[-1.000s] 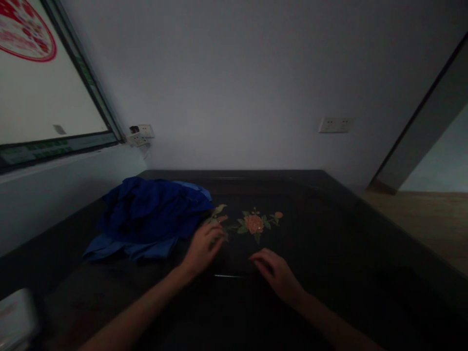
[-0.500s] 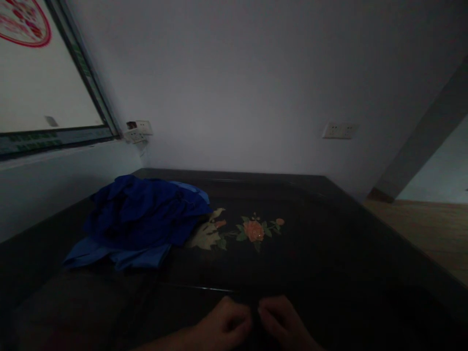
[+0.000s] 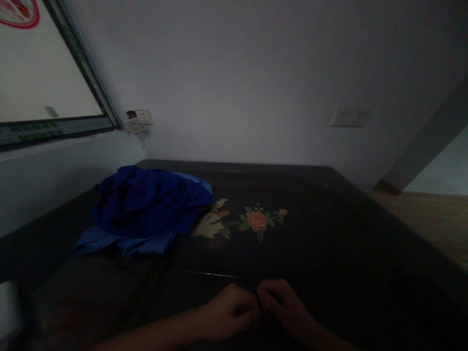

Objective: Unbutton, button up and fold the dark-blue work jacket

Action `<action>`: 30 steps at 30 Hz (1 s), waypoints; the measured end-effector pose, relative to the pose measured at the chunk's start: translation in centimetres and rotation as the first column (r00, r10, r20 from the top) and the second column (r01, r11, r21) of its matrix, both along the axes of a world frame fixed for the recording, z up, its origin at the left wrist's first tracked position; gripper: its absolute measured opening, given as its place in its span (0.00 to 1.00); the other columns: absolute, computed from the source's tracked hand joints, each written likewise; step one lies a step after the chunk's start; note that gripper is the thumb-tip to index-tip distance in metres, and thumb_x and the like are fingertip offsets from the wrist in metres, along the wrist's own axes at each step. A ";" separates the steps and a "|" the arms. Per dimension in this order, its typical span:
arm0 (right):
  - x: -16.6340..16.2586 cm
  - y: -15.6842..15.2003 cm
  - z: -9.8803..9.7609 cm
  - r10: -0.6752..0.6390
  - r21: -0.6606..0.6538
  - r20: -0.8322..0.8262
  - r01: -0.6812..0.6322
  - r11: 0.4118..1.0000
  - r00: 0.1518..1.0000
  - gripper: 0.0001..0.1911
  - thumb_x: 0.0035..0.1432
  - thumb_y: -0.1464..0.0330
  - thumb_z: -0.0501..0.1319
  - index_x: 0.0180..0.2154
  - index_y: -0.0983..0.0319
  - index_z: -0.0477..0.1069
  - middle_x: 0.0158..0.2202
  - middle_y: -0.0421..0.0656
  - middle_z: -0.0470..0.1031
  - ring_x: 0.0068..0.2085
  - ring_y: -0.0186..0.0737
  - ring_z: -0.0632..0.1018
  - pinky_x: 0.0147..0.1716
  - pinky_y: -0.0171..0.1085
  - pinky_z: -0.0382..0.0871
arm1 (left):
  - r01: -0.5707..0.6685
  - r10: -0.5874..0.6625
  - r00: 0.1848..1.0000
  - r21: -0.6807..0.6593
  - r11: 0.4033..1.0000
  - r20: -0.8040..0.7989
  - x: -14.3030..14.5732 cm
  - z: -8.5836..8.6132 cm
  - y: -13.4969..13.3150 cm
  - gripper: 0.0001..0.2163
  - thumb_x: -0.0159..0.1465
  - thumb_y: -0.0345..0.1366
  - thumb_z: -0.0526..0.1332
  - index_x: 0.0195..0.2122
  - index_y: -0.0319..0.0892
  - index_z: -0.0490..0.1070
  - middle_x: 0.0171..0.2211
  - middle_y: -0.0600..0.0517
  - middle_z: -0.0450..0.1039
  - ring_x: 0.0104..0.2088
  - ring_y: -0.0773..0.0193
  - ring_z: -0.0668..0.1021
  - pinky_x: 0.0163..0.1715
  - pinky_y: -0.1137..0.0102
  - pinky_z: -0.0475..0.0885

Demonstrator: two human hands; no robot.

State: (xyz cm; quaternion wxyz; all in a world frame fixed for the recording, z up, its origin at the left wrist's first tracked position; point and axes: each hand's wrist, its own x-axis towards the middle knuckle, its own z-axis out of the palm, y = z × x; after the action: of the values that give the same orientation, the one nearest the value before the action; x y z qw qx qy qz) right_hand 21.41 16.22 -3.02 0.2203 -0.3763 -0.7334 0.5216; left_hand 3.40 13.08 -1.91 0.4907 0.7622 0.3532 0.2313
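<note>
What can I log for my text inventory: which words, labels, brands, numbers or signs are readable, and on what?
None can be read.
Green marks on the window frame: perhaps lettering, too blurred.
Red round emblem on the window pane: cut off by the picture's edge, no legible text.
Wall sockets: no legible text.

Left hand, bare, right hand, bare, left forearm, unsleeved as far as visible, slim, right forearm, likewise unsleeved, partly visible, finer detail lost in dimness
</note>
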 end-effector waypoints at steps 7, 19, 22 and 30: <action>0.1 0.0 -0.3 -0.002 0.038 0.006 0.002 0.999 1.000 0.23 0.59 0.53 0.49 0.19 0.61 0.58 0.18 0.36 0.58 0.23 0.31 0.61 0.23 0.32 0.53 | 0.002 -0.002 1.000 -0.007 1.000 -0.017 0.0 -0.1 0.1 0.14 0.64 0.37 0.51 0.22 0.39 0.64 0.20 0.56 0.64 0.22 0.72 0.66 0.23 0.78 0.61; 0.1 0.0 -0.4 0.002 0.069 0.005 -0.002 0.998 1.000 0.23 0.60 0.53 0.50 0.19 0.61 0.57 0.19 0.35 0.59 0.23 0.31 0.63 0.24 0.32 0.54 | 0.004 -0.004 1.000 0.010 1.000 0.003 0.0 0.1 0.0 0.16 0.65 0.41 0.50 0.22 0.39 0.62 0.20 0.56 0.62 0.21 0.73 0.65 0.23 0.78 0.59; 0.1 0.0 -0.3 -0.001 0.068 0.015 0.000 0.998 1.000 0.23 0.60 0.53 0.50 0.20 0.61 0.58 0.19 0.36 0.59 0.24 0.32 0.63 0.25 0.32 0.55 | 0.003 -0.003 1.000 0.012 1.000 -0.014 0.1 0.2 0.0 0.18 0.66 0.43 0.50 0.22 0.39 0.61 0.20 0.56 0.61 0.20 0.73 0.64 0.22 0.77 0.59; 0.0 -0.1 0.1 0.004 0.096 0.033 -0.007 0.995 0.999 0.22 0.60 0.54 0.49 0.19 0.60 0.56 0.19 0.35 0.56 0.24 0.31 0.61 0.25 0.33 0.54 | -0.010 0.010 1.000 -0.002 1.000 -0.015 0.0 0.1 -0.1 0.19 0.66 0.44 0.49 0.22 0.39 0.63 0.20 0.55 0.63 0.21 0.72 0.66 0.23 0.77 0.60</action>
State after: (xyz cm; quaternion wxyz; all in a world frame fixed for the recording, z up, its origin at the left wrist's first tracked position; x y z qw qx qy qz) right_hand 21.43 16.17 -2.89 0.2245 -0.3716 -0.7621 0.4803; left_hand 3.42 12.99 -1.78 0.4878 0.7615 0.3611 0.2278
